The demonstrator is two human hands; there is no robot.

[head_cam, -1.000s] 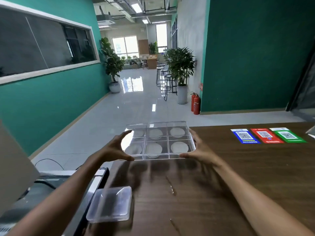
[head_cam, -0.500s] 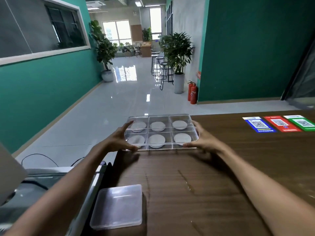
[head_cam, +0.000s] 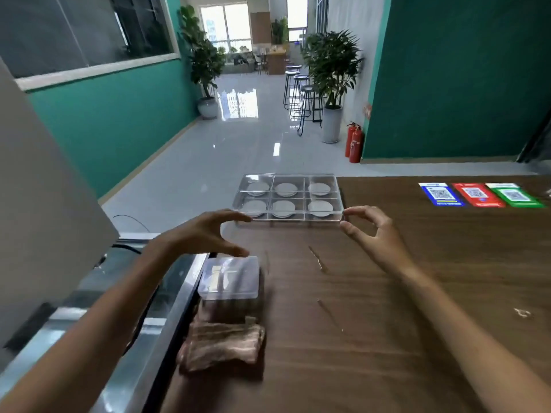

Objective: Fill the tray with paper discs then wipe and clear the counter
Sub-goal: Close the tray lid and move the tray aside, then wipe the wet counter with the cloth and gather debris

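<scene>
— Where's the clear plastic six-compartment tray (head_cam: 288, 199)?
— Frame centre, at the far left corner of the dark wood bench (head_cam: 387, 293), a white paper disc (head_cam: 320, 207) in every cell.
— Hands?
— Left hand (head_cam: 205, 235) and right hand (head_cam: 374, 231) at its near corners, fingers loosely spread, holding nothing.
— Writing?
— Blue, red and green QR cards (head_cam: 474, 194), upper right; text unreadable.

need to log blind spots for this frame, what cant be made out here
- Head view: whether the left hand or right hand touches the clear tray; the fingertips sit right at its near corners.
- What the small lidded box holds; glare and blur hide it.
- The folded cloth is motion-blurred.
- The QR cards are too small to read.
- The grey panel is cut off by the left edge.
</scene>
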